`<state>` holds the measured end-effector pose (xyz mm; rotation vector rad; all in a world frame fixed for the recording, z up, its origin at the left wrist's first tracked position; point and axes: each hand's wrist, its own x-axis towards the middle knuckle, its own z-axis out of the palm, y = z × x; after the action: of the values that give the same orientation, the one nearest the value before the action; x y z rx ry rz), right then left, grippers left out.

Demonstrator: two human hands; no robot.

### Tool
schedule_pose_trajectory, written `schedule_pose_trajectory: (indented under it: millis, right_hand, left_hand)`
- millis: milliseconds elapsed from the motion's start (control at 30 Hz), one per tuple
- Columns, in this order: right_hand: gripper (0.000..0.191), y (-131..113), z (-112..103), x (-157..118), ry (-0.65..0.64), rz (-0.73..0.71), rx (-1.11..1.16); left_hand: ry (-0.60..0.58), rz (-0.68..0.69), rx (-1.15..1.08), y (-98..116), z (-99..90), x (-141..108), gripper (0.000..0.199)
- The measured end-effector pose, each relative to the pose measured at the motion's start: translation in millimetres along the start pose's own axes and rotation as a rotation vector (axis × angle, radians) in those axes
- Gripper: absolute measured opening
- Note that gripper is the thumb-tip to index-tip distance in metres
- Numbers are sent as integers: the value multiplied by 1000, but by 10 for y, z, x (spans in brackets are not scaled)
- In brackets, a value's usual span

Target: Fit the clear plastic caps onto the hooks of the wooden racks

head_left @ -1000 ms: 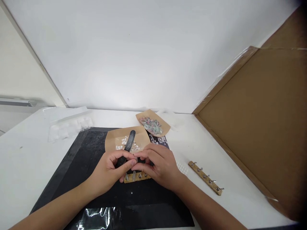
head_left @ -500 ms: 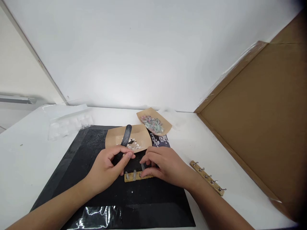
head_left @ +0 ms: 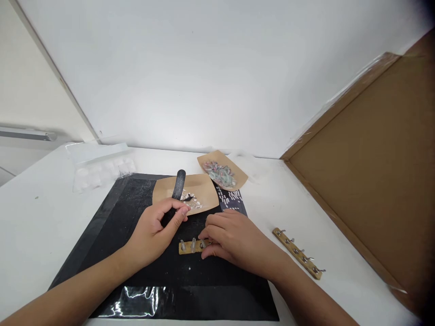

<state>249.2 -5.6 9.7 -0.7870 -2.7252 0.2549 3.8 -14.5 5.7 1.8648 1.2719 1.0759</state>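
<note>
My left hand (head_left: 159,226) is pinched closed near the front of a brown paper tray (head_left: 165,188); whatever lies between its fingertips is too small to name. A black nail file (head_left: 179,184) slants up from behind those fingers, over the tray. My right hand (head_left: 231,233) curls round the right part of a wooden strip (head_left: 188,247) on the black mat (head_left: 190,299), its thumb and fingers at a clear nail tip (head_left: 204,243). Two more clear nail tips (head_left: 193,245) stand on the strip's left part.
Behind, a second paper tray (head_left: 241,177) holds many coloured nail tips. At the right lies another wooden strip (head_left: 296,252) with metal clips. A clear plastic case (head_left: 98,174) sits back left; a cardboard sheet (head_left: 367,172) stands at right.
The view has shifted slightly. My right thumb and fingers have closed in lower around the third nail tip at the strip. My left hand keeps its pinch.
</note>
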Motion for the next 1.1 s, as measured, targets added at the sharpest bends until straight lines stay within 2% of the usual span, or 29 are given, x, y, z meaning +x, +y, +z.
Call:
schedule_pose_trajectory:
  millis: [167, 700, 1100]
  right_hand:
    - [30, -23, 4, 10, -2, 2, 14]
    - [31, -10, -15, 31, -73, 18, 30]
    - [35, 28, -1, 23, -43, -15, 41]
  left_hand:
    - [7, 72, 50, -18, -3, -10, 21]
    - [-3, 99, 59, -25, 0, -22, 16]
    - [-7, 104, 57, -23, -3, -17, 17]
